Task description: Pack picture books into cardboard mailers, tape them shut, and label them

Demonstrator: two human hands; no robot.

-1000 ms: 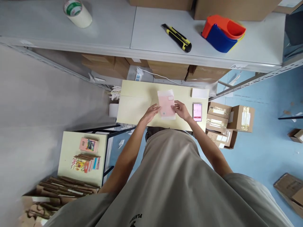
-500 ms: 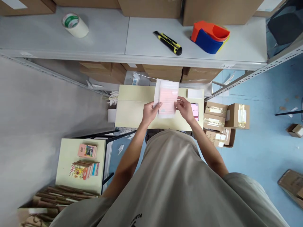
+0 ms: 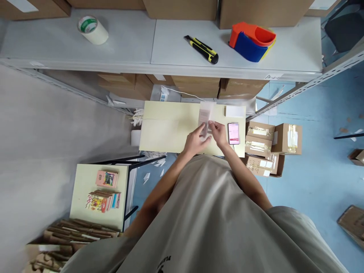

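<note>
A translucent white sleeve is between my hands over the pale yellow table, a pale printed flat item showing faintly through it. It looks narrow from this angle. My right hand pinches its right side near the lower end. Along the lower left edge lies my left hand, its thumb apart from the fingers and the sleeve's lower end between them. A phone with a lit pink screen lies just right of my right hand, and a white flat box sits behind the phone.
Above the table, a grey shelf bears a tape roll, a utility knife and a red-blue tape dispenser. Taped cartons stand on the right. Books lie on a side table at left, near folded cardboard.
The sleeve has turned from broad face-on to a narrower view and shifted slightly right. My left hand has moved right and lower, closer to my right hand.
</note>
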